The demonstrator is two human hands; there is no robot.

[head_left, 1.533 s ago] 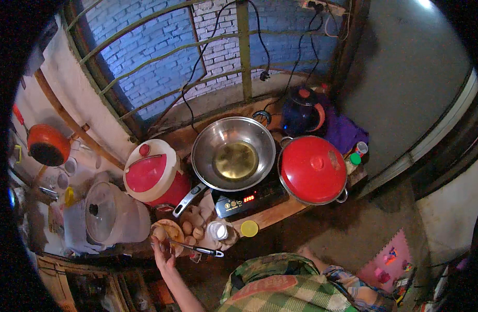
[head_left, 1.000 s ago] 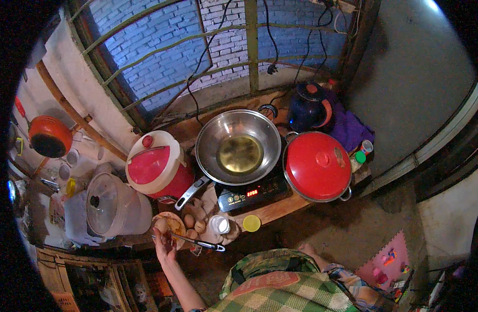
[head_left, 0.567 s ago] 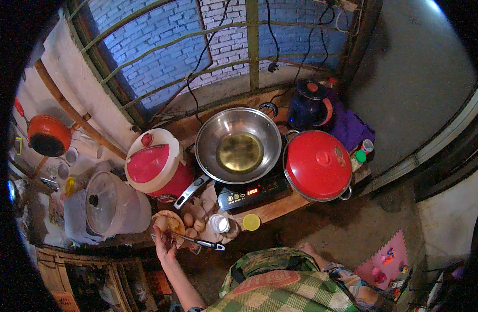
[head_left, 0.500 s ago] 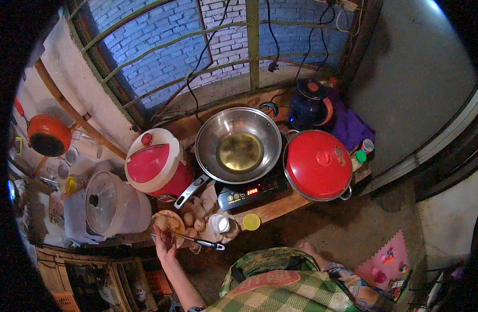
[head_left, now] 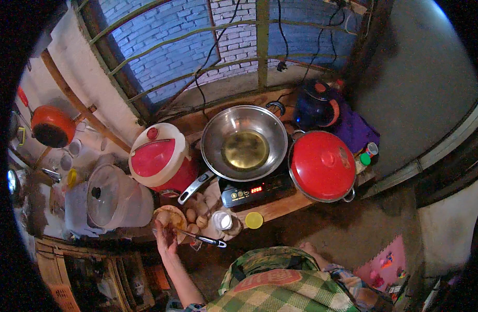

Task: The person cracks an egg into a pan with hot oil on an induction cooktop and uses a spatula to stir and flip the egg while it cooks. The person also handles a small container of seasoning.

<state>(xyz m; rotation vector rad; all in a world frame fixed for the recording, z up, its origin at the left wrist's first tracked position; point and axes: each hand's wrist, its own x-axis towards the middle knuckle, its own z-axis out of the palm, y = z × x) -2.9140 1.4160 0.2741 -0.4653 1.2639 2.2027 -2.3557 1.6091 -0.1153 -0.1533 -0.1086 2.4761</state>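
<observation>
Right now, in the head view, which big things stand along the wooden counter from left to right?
Clear container with glass lid → red and white rice cooker → steel wok with oil → red pot lid. The left hand is below the rice cooker, at a small bowl.

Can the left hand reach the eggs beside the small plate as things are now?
Probably yes. The left hand is already at the small plate, and the eggs lie right beside it, uncovered. Only the utensil with a black handle lies close by, not over them.
</observation>
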